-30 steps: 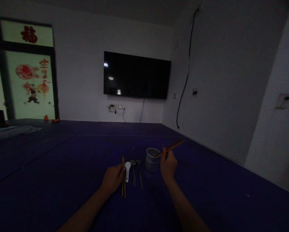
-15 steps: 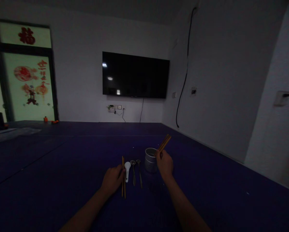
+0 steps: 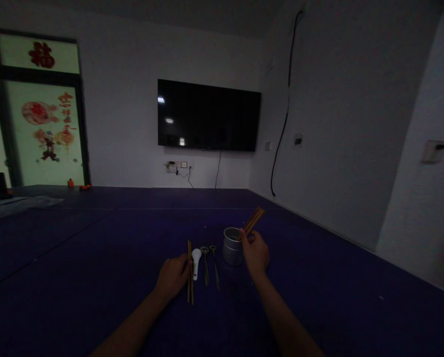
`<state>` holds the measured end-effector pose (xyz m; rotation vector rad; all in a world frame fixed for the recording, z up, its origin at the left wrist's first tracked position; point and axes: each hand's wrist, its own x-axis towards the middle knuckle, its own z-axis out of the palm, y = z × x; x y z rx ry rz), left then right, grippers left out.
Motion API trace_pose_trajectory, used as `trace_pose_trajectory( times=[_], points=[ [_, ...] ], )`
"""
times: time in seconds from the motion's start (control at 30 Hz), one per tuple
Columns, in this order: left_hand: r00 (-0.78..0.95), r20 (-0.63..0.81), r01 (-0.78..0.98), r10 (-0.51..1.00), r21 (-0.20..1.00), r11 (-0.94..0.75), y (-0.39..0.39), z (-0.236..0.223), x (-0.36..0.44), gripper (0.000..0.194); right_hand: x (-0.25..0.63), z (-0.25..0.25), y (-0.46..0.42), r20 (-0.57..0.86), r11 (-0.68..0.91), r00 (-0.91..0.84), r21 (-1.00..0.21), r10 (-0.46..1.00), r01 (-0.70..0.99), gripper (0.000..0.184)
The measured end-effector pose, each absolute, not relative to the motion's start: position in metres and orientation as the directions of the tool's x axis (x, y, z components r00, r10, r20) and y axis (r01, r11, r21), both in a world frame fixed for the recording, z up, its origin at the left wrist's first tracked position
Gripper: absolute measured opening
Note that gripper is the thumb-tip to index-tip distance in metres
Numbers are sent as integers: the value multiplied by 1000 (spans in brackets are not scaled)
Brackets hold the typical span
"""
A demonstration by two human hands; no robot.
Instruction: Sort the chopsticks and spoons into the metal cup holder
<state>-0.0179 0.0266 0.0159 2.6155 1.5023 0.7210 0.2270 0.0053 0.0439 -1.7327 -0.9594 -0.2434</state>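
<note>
The room is dim: pale walls [image 3: 120, 114], a dark TV [image 3: 209, 116] above some sockets [image 3: 181, 164], a lit door [image 3: 45, 129] with red decorations at the left, and a black cable [image 3: 283, 126] hanging near the right corner. A dark purple table [image 3: 125, 258] fills the lower half, with a clear sheet [image 3: 25, 204] at its far left.

The left hand [image 3: 172, 273] lies over a pair of chopsticks [image 3: 190, 292] flat on the table, fingers bent, tips touching them; I cannot tell whether it grips them. Just beside them lie a white spoon [image 3: 195, 263], a wide metal spoon [image 3: 206, 270] and a slim metal spoon [image 3: 216, 271], all with bowls pointing away from the person. This whole row lies as it did a second ago.

Right of the spoons, a grey cup [image 3: 231, 253] stands upright. The right hand [image 3: 256, 254] is beside it, thumb and fingers closed around a small bundle of sticks [image 3: 254, 219]. A second ago these sloped low toward the right; now they stand steeper, upper ends fanned slightly. Compared with half a second ago, they have barely shifted. Their lower ends reach the cup's right rim; whether they go inside is hidden.
</note>
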Motion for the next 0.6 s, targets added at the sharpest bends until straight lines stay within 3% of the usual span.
trace_pose_trajectory(
  times=[0.17, 0.3, 0.4, 0.47, 0.53, 0.6],
  points=[
    [410, 268, 851, 872, 232, -472, 27, 20, -17, 33, 223, 51, -3, 566, -16, 772, -803, 287, 595, 58],
    [397, 233, 870, 888, 214, -445, 27, 19, -16, 32, 214, 54, -10, 687, 142, 701, -726, 191, 673, 52],
    [385, 211, 881, 899, 207, -426, 28, 18, -16, 33, 194, 48, -14, 833, 238, 489, -546, 259, 803, 44],
    [387, 212, 880, 897, 207, -429, 29, 16, -16, 34, 176, 40, -16, 916, 311, 241, -343, 322, 886, 41],
    [400, 220, 873, 890, 203, -442, 29, 15, -16, 36, 157, 31, -18, 935, 422, -31, -130, 354, 897, 39],
    [401, 224, 875, 888, 194, -444, 30, 15, -16, 37, 142, 24, -19, 920, 488, -199, 9, 338, 873, 37]
  ],
)
